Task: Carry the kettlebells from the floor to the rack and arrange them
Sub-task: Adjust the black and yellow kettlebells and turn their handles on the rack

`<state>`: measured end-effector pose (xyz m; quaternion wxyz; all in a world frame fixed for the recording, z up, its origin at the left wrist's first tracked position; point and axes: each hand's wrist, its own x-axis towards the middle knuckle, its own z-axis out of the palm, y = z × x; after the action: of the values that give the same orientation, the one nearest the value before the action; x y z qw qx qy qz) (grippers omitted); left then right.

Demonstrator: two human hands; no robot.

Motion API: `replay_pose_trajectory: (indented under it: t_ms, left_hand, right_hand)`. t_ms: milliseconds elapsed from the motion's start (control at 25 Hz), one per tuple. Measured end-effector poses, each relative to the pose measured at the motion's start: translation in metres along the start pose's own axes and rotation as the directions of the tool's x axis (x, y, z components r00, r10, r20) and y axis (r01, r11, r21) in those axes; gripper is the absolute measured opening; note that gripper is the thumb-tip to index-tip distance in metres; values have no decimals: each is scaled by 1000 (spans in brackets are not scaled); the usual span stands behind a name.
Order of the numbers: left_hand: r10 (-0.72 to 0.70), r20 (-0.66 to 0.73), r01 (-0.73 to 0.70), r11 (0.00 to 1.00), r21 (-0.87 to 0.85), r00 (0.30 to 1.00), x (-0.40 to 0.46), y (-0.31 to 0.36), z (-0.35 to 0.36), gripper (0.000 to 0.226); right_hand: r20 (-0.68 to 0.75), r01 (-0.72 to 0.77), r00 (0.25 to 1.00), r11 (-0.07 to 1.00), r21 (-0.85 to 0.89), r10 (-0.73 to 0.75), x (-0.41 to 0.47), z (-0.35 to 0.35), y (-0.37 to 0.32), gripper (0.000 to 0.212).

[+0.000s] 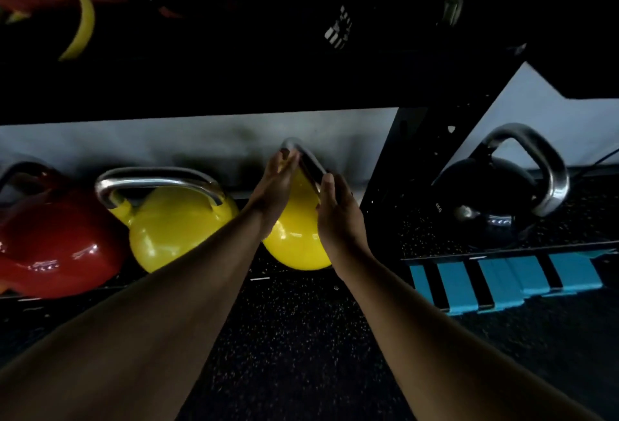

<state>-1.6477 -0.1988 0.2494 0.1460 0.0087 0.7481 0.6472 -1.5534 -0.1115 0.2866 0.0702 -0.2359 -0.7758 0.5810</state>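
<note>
While both hands, left hand (273, 186) and right hand (338, 211), loosely flank the steel handle (310, 166), neither has closed on it. Yellow kettlebell (294, 236) judged heavy, rigid and glossy; the handle is the sound hold.

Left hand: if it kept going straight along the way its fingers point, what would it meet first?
The left hand already touches the steel handle of the yellow kettlebell it is adjusting. Past that handle, the line seems to reach the pale wall behind the rack; depth is unclear.
</note>
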Motion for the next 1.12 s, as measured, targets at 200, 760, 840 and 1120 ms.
replay_pose_trajectory:
  t_ms: [200,760,840,1120]
  left_hand:
    - [56,42,-56,998,2,998,-7,0,18,56]
    - [74,149,-78,997,26,986,-6,13,3,53]
    - [81,152,-84,996,15,985,-8,11,2,53]
    - [80,166,-87,996,32,983,-8,11,-2,51]
  right_hand:
    - [87,34,995,993,115,-44,0,-12,8,33]
    - [144,-74,989,942,327,27,6,10,4,49]
    - [147,-77,989,947,311,32,2,10,5,48]
    - [148,-105,987,937,332,58,1,16,3,48]
